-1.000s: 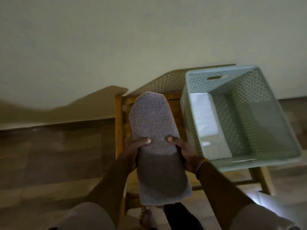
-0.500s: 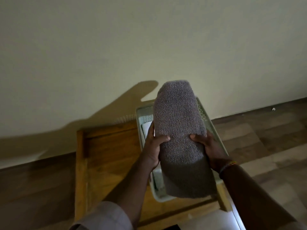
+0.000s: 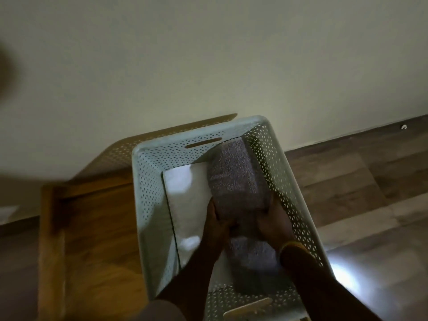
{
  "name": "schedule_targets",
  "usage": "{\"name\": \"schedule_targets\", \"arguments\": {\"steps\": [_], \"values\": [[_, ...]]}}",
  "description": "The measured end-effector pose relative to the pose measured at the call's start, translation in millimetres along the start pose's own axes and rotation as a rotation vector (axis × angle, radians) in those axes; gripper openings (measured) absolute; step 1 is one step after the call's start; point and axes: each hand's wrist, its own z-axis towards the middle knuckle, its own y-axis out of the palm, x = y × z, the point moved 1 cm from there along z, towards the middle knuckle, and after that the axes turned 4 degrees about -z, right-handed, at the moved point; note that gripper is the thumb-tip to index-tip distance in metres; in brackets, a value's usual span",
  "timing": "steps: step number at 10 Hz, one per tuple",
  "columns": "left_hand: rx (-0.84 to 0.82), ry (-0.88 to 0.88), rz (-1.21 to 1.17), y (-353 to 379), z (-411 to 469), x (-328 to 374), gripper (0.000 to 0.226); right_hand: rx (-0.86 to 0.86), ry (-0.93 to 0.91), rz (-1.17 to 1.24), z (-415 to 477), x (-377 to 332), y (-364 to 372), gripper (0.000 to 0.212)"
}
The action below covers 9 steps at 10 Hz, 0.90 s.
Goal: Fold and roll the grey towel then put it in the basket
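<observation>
Against a plain wall, on a wooden surface (image 3: pixel 92 228), the person's left hand (image 3: pixel 216 224) and right hand (image 3: pixel 273 222) clasp the rolled grey towel (image 3: pixel 236 177) from either side, apparently lowering it lengthwise into the basket (image 3: pixel 148 205) along its right wall, beside a white towel (image 3: pixel 187 198), so it stays rolled.
</observation>
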Motion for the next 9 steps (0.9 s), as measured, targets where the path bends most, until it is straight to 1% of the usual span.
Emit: {"name": "schedule_targets", "arguments": {"steps": [1, 2, 3, 4, 5, 6, 7, 8, 9], "values": [[0.010, -0.076, 0.413, 19.5, -7.1, -9.4, 0.090, -0.043, -0.144, -0.415, -10.1, 15.7, 24.1, 0.078], [0.215, -0.019, 0.805, 19.5, -9.7, -5.9, 0.089, -0.063, -0.339, -0.561, -10.3, 22.1, 35.7, 0.079], [0.218, 0.693, 1.121, 13.3, 21.5, 16.1, 0.069, 0.027, -0.507, -0.656, -8.3, 32.8, 41.5, 0.070], [0.009, 0.902, 1.381, 13.5, 61.2, 27.4, 0.071, 0.022, -0.561, -0.718, -6.2, 42.7, 47.9, 0.079], [-0.119, 0.831, 1.648, 10.5, 103.0, 20.2, 0.083, -0.074, -0.571, -0.838, 4.5, 64.1, 55.5, 0.095], [-0.143, 0.771, 1.671, 6.6, 112.0, 7.8, 0.086, -0.113, -0.572, -0.866, 11.7, 74.4, 56.2, 0.095], [-0.190, 0.692, 1.702, 6.5, 109.9, 10.6, 0.090, -0.158, -0.544, -0.860, 10.9, 71.0, 56.4, 0.093], [-0.238, 0.648, 1.726, 0.7, 97.0, 28.9, 0.094, -0.206, -0.482, -0.871, 4.9, 60.6, 50.2, 0.093], [-0.324, 0.609, 1.678, -16.8, 67.5, 66.4, 0.089, -0.277, -0.428, -0.802, -5.3, 43.6, 32.9, 0.090]]}}
